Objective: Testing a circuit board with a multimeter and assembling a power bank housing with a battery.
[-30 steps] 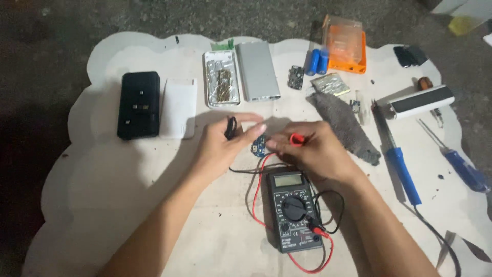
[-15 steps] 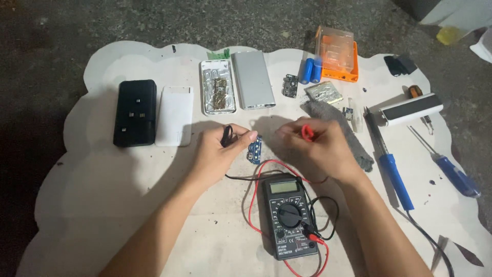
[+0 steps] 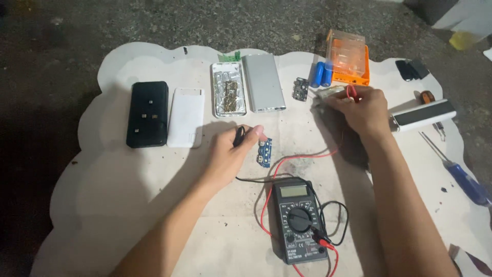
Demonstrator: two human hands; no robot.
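Note:
My left hand [image 3: 231,154] grips the black test probe [image 3: 239,135] just left of a small blue circuit board [image 3: 264,152] lying on the white mat [image 3: 118,205]. My right hand [image 3: 361,110] is farther back and right, holding the red test probe [image 3: 350,92] over a small silvery packet [image 3: 328,94] near the blue cylindrical cells [image 3: 322,74]. Red and black leads run from both probes down to the black multimeter [image 3: 299,219] in front of me.
At the back lie a black power bank [image 3: 147,114], a white case [image 3: 185,117], an opened case with foil [image 3: 228,96], a silver shell [image 3: 263,82], another small board [image 3: 300,88] and an orange box [image 3: 349,64]. A blue-handled screwdriver [image 3: 461,174] and a white bar-shaped device [image 3: 422,115] lie to the right.
My right hand has moved with the red probe away from the blue board, up and right to the packet by the cells. My left hand stays by the board.

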